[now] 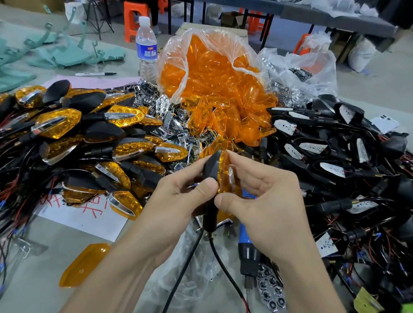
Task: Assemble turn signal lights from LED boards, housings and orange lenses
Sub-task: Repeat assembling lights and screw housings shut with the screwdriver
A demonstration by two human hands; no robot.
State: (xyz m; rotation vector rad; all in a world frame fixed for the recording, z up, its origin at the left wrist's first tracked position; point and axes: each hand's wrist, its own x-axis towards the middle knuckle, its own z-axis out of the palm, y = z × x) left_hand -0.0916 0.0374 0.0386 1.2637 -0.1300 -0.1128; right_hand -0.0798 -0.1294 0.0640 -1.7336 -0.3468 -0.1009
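Observation:
Both hands hold one turn signal (217, 172) upright in the middle: a black housing with an orange lens on its right side, wires hanging below. My left hand (175, 204) grips the black housing, thumb on its lower edge. My right hand (265, 195) pinches the orange lens side, thumb low and fingertips at the top. A clear bag of orange lenses (208, 80) spills open behind. Black housings with LED boards (333, 154) are heaped at the right. Finished signals (80, 130) are piled at the left.
Chrome reflector inserts (164, 108) lie between the piles. A blue-handled tool (248, 247) lies under my right wrist. A loose orange lens (84, 263) lies near the front left, by white paper (87, 217). A water bottle (145, 48) and a marker (95, 74) stand behind.

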